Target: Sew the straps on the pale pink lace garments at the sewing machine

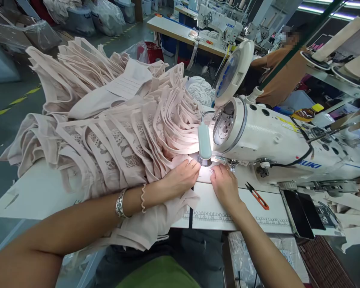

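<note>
A white sewing machine point(270, 136) reaches in from the right, with a small lit lamp point(204, 142) over its needle area. My left hand point(183, 176) is closed on pale pink fabric point(171, 218) just left of the needle, its fingers pinched together. On the needle's right, my right hand point(225, 184) has its fingertips drawn together near a small pale piece; what they grip is too small to make out. A large heap of pale pink garments point(117, 140) with lace panels covers the table left of the machine.
Orange-handled thread snips point(258, 197) and a dark phone-like object point(298, 212) lie right of my right hand. A ruler strip point(237, 218) runs along the front edge. Behind the machine sits a person point(283, 72).
</note>
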